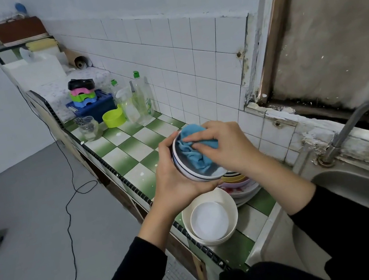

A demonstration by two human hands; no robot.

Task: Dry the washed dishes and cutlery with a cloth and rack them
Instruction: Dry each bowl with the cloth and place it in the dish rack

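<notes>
Here, seen from above, a person in black sleeves stands at a kitchen counter (127, 147) tiled in a green and white check. The left hand (175, 181) cups a white bowl (192, 174) with a dark blue rim line, fingers curled round its outside, holding it tilted in the air above the counter. The right hand (225, 148) bunches a blue cloth (195, 156) and presses it into the inside of the bowl, fingers curled over the fabric.

Directly below the hands, at the counter's front edge, sits a stack of white bowls (210, 219), nested one in another. Just behind it lies a pile of plates (245, 190) with pastel dishes on top, partly hidden by the right wrist.

To the right a steel sink (351, 185) is set into the worktop, with a curved metal tap (354, 123) over it, below a window (330, 36) whose frame is stained and flaking. White wall tiles (179, 57) run behind the counter.

At the far end stands a blue crate (101, 109) bearing coloured plastic dishes. Near it are a lime green bowl (114, 119), a glass jar (88, 128) and clear bottles (142, 98) with green caps.

On the left is a grey floor (24, 221) with a thin black cable (66, 207) trailing across it.
</notes>
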